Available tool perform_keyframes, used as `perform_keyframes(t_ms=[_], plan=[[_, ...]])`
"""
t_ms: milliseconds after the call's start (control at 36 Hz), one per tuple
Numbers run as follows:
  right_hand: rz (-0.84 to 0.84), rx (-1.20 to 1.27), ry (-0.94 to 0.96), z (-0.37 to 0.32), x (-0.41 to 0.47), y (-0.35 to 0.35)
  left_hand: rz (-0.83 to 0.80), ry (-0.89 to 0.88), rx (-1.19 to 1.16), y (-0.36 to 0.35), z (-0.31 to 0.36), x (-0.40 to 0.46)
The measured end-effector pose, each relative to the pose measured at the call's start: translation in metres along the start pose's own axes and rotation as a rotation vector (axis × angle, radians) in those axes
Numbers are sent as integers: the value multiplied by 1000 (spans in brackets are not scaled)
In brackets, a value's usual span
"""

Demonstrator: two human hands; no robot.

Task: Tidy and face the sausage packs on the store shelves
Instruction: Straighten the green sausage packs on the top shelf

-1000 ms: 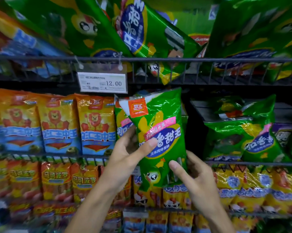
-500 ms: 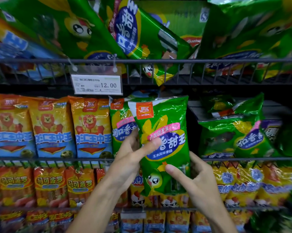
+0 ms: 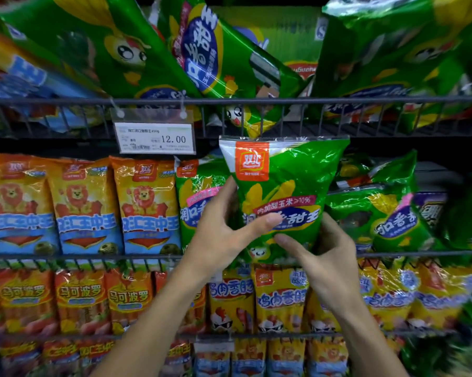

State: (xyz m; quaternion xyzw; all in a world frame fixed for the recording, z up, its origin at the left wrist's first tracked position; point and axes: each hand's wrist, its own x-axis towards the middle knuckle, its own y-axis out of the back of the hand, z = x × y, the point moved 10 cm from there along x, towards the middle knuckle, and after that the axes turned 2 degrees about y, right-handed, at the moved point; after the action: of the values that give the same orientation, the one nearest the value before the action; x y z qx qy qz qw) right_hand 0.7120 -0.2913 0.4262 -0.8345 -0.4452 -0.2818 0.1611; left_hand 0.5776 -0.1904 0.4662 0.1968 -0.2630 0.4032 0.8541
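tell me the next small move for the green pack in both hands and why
Probably ease the green pack back and down behind the shelf rail, beside the standing green pack. Both the left hand and right hand hold it upright, front outward, over that gap.

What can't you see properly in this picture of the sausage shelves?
- Green pack held in both hands: the left hand and right hand cover its lower front in the head view.
- Green pack behind it: partly hidden by the left hand and the held pack.
- Price tag: only 12.00 reads; the rest is too small.
- Bottom-shelf packs: blurred and cut off by the frame's lower edge.
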Motion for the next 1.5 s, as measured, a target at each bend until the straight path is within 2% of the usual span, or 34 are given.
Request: perform_keyframes(t_ms=[56, 139, 278, 389, 528, 694, 778, 861, 972, 1083, 1194, 1306, 1417, 1500], plan=[[-2, -2, 9, 2, 4, -1, 68, -43, 88, 12, -7, -9], [6, 17, 3, 8, 6, -4, 188, -171, 349, 33, -11, -28], [-11, 18, -32, 20, 11, -11, 148, -293, 657, 41, -30, -45], [-58, -68, -104, 39, 20, -14, 66, -247, 765, 47, -48, -48], [-125, -179, -125, 52, 26, -11, 25, -273, 829, 45, -51, -47], [-399, -346, -256, 79, 24, -20, 23, -270, 871, 42, -50, -46], [-448, -459, -342, 86, 26, -17, 21, -277, 906, 39, -50, -45], [-401, -467, -369, 82, 26, -13, 3, -315, 936, 33, -48, -42], [-270, -471, -266, 69, 27, -12, -9, -394, 1003, 22, -38, -32], [-109, -514, -214, 63, 29, -8, -37, -366, 1111, 10, -39, -15], [-153, -566, -291, 73, 31, -9, -32, -351, 1238, 7, -43, -3], [-156, -559, -329, 75, 29, -7, -18, -345, 1260, 8, -44, -2], [40, -557, -76, 45, 9, -5, -15, -354, 1192, 9, -42, -8], [79, -616, 215, 14, -4, -22, 4, -376, 1173, 11, -38, -9]])
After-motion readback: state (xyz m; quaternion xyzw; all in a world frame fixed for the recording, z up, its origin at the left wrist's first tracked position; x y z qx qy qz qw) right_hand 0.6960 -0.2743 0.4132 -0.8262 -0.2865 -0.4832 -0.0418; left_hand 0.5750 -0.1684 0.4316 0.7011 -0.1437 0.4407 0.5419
